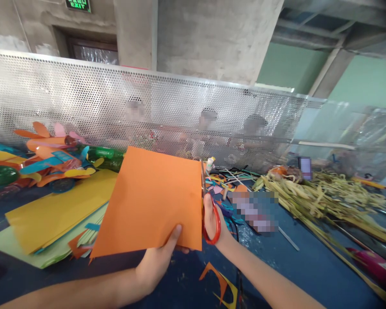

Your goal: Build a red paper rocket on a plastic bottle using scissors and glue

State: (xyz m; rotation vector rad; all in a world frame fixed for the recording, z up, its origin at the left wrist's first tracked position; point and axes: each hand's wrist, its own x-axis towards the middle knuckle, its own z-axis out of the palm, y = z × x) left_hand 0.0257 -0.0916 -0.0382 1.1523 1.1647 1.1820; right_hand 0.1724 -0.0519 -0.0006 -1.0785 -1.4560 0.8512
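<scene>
Between thumb and fingers, my left hand point(162, 257) grips a sheet of orange paper point(151, 201) near its lower edge; the fingers are mostly behind the sheet. My right hand point(215, 219) is closed on red-handled scissors point(216, 227), held upright at the paper's right edge. The blades lie along that edge, and I cannot tell whether they are biting into it. Below the paper, curved orange and yellow paper offcuts point(217, 279) lie on the blue table point(193, 292).
Yellow and pale green sheets point(64, 210) are stacked at left, below paper-covered bottle models point(54, 159). Dry plant strips point(328, 197) cover the right side. A small white glue bottle point(210, 164) and paper scraps lie beyond the scissors. A perforated metal screen point(180, 111) runs behind.
</scene>
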